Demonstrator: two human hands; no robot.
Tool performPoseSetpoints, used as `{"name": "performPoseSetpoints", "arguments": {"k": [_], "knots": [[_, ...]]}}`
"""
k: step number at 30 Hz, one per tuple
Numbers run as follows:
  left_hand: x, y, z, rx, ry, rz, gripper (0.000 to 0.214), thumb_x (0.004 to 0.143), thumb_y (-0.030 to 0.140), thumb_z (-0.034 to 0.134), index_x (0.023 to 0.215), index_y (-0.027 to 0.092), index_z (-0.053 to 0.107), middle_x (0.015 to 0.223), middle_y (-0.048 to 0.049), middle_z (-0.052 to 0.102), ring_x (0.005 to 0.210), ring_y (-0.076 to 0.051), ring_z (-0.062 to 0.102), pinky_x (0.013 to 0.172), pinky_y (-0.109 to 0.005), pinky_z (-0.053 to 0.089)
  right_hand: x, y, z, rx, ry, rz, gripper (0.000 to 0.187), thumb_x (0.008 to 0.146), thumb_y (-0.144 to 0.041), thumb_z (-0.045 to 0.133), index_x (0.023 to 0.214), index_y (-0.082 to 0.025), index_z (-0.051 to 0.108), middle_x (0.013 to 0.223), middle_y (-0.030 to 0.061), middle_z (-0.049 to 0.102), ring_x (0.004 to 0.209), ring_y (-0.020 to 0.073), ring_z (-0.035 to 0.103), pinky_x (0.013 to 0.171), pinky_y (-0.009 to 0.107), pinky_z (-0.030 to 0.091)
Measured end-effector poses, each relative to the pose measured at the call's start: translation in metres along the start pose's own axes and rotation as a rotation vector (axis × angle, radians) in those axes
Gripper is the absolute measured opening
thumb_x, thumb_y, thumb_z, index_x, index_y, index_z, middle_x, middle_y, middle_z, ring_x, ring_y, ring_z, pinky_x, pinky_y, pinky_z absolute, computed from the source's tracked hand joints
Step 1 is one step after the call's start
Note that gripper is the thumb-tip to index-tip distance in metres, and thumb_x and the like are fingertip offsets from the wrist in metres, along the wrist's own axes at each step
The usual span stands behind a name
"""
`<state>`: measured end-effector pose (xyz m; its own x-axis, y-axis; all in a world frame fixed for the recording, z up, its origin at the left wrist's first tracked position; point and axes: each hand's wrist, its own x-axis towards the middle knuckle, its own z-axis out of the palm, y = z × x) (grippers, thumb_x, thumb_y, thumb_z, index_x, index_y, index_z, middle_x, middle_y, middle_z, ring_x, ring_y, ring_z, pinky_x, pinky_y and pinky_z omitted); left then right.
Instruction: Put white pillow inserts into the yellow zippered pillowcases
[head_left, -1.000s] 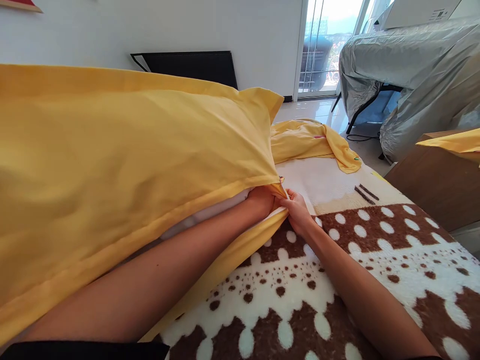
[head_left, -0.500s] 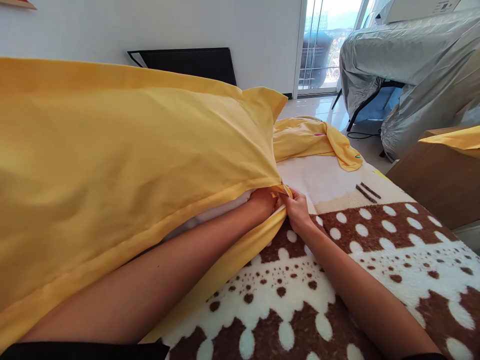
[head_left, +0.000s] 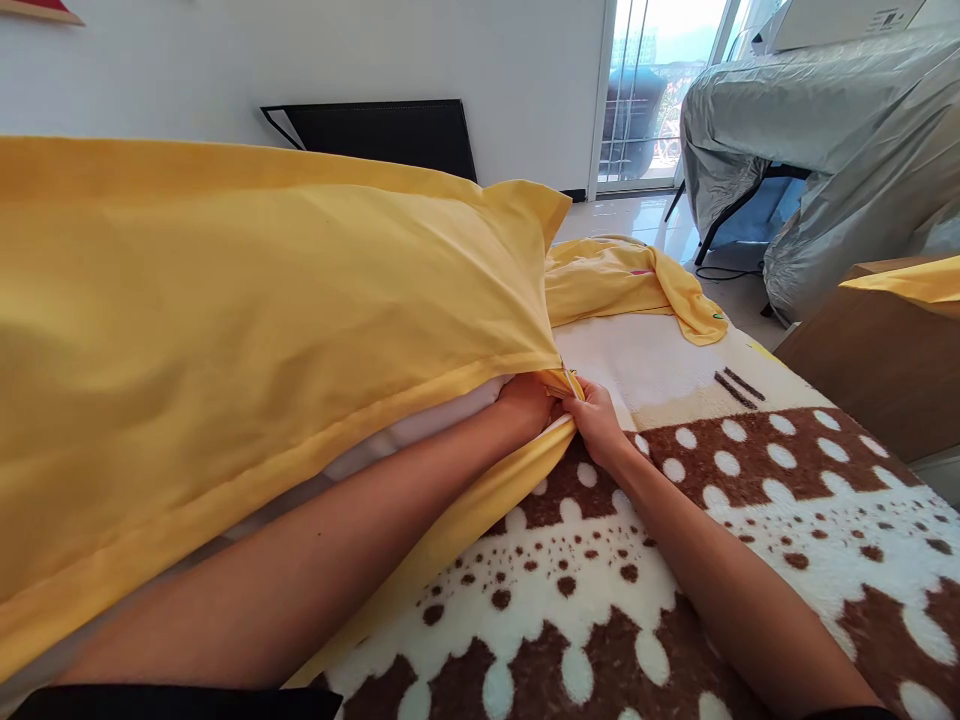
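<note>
Cover [head_left: 300, 290], yellow, filled the left, its long axis running left to right, narrow end pointing right. The left hand [head_left: 527, 400], arm slanting through the open edge, reached that end, its grip too hidden to tell. The right hand [head_left: 596, 415] pinched the edge there, above the spotted blanket [head_left: 712, 490]. Against half a second earlier, the cover's top sat slightly lower in view.

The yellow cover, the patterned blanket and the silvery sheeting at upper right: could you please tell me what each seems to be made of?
Yellow cover: matte fabric, perhaps cotton, judging by its soft creases and folded edge band.
Patterned blanket: plush, probably synthetic fleece, from its fuzzy pile.
Silvery sheeting: likely thin plastic film, given its shiny, crinkled surface.
</note>
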<state>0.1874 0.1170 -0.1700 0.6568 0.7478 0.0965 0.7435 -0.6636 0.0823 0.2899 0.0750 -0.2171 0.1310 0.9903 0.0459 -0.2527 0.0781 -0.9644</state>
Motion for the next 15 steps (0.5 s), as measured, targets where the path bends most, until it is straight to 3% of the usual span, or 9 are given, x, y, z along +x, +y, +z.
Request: {"name": "performPoseSetpoints", "arguments": {"k": [3,7,11,15], "knots": [[-0.0006,-0.0001,0.0001,0.022,-0.018,-0.017,0.036,0.082,0.014,0.042,0.111,0.005,0.06,0.118,-0.0173,0.062,0.114,-0.029,0.053,0.104,-0.038,0.036,0.0006,0.002,0.0006,-0.128,0.077,-0.081,0.017,0.065,-0.028,0.053,0.073,-0.016,0.063,0.061,-0.0031,0.054,0.059,0.0102,0.041,0.053,0.021,0.031],[-0.0001,0.0001,0.0008,0.045,-0.014,-0.029,0.038,0.082,0.012,0.04,0.115,0.006,0.058,0.119,-0.0173,0.062,0.115,-0.029,0.053,0.102,-0.04,0.037,0.002,0.0038,0.0014,-0.174,0.088,-0.051,0.022,0.068,-0.036,0.058,0.072,-0.015,0.064,0.06,-0.0021,0.055,0.059,0.011,0.041,0.053,0.023,0.031],[0.0018,0.003,-0.0011,0.059,-0.007,-0.022,0.04,0.081,0.01,0.04,0.116,0.01,0.059,0.116,-0.0144,0.064,0.114,-0.029,0.054,0.101,-0.041,0.038,0.0015,0.0032,0.0027,-0.066,0.081,0.034,0.031,0.063,-0.046,0.065,0.071,-0.016,0.067,0.063,-0.0003,0.06,0.06,0.0126,0.045,0.053,0.024,0.031],[0.003,0.0038,-0.0013,0.057,-0.023,-0.014,0.037,0.081,0.011,0.043,0.113,0.007,0.06,0.115,-0.0166,0.064,0.112,-0.03,0.055,0.099,-0.04,0.04,0.0017,0.0023,0.0045,0.136,0.041,0.095,0.03,0.058,-0.044,0.07,0.072,-0.018,0.069,0.067,0.0007,0.064,0.068,0.0155,0.052,0.059,0.025,0.037]]}}
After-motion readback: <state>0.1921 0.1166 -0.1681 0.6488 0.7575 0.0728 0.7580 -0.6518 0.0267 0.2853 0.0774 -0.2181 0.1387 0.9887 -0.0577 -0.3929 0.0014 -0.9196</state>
